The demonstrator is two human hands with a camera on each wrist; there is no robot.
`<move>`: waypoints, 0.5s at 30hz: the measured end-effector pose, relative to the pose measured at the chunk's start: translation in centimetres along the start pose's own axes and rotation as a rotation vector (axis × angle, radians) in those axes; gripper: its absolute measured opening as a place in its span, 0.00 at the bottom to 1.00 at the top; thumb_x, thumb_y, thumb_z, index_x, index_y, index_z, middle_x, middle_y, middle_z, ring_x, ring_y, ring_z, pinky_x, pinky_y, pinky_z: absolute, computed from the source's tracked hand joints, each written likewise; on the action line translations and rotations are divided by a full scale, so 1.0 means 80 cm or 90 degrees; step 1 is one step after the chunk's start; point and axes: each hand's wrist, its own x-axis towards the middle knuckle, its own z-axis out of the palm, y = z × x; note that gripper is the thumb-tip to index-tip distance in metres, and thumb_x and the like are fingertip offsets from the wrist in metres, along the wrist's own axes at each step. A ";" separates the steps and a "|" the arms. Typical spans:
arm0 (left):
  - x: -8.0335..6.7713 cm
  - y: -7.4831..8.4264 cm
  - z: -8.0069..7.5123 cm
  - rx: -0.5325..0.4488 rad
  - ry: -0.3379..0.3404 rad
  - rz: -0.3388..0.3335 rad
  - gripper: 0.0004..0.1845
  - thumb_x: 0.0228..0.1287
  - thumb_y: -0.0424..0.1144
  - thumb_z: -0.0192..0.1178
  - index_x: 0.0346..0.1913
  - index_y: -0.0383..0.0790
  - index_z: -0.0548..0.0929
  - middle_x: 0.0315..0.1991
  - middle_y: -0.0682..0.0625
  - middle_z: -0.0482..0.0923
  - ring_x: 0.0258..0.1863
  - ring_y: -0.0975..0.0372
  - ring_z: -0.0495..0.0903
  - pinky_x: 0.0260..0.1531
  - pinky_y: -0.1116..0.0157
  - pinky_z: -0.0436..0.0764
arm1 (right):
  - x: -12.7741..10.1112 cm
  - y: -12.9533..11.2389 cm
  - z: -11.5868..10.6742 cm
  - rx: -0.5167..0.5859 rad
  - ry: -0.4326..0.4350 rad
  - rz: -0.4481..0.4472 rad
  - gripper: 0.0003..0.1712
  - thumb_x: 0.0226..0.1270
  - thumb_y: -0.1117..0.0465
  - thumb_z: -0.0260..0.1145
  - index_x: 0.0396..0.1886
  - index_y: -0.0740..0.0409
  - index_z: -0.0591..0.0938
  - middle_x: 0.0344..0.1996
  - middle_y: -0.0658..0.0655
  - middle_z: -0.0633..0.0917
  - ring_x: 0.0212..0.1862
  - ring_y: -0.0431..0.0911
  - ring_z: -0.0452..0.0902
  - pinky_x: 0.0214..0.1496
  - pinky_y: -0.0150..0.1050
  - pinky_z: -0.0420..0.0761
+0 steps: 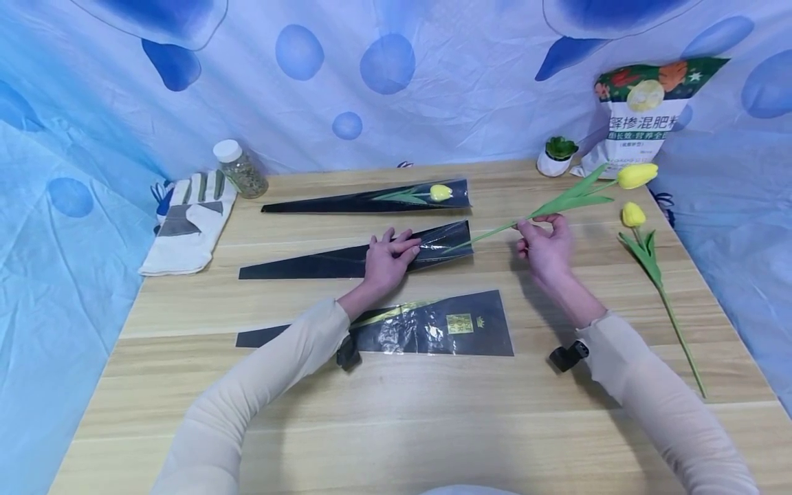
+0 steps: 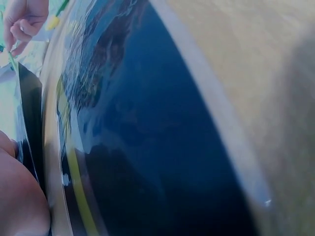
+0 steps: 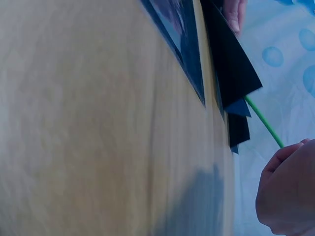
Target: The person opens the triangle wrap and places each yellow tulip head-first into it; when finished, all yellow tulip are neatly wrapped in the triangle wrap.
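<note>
My right hand (image 1: 547,247) pinches the green stem of a yellow artificial tulip (image 1: 572,201), its bloom pointing right. The stem's lower end lies inside the wide mouth of the middle black flower sleeve (image 1: 309,264). On that sleeve rests my left hand (image 1: 385,265), fingers spread over its clear front near the mouth. In the right wrist view, the stem (image 3: 266,123) runs from the sleeve's parted mouth to the right hand (image 3: 290,189). Nearer me lies a flat black sleeve (image 1: 427,337) with gold print, partly under the left forearm.
At the back, another black sleeve (image 1: 322,204) holds a yellow tulip (image 1: 440,192). A second loose tulip (image 1: 662,289) lies at right. Gloves (image 1: 192,220) and a lidded jar (image 1: 244,172) sit left; a small potted plant (image 1: 557,155) and fertilizer bag (image 1: 643,124) stand back right.
</note>
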 end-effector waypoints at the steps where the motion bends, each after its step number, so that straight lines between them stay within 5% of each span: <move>1: 0.000 0.001 0.001 0.001 0.002 0.001 0.10 0.65 0.33 0.67 0.48 0.37 0.89 0.59 0.43 0.80 0.73 0.47 0.61 0.74 0.48 0.39 | 0.000 0.002 0.001 -0.001 0.001 0.003 0.14 0.71 0.72 0.62 0.45 0.58 0.66 0.26 0.53 0.87 0.16 0.39 0.73 0.15 0.28 0.71; 15: 0.003 0.008 0.013 0.006 0.002 0.029 0.10 0.65 0.32 0.67 0.48 0.36 0.89 0.59 0.42 0.79 0.71 0.43 0.62 0.73 0.44 0.40 | -0.005 0.025 0.015 -0.043 0.003 0.066 0.15 0.71 0.71 0.63 0.46 0.57 0.65 0.28 0.52 0.87 0.15 0.38 0.72 0.16 0.27 0.71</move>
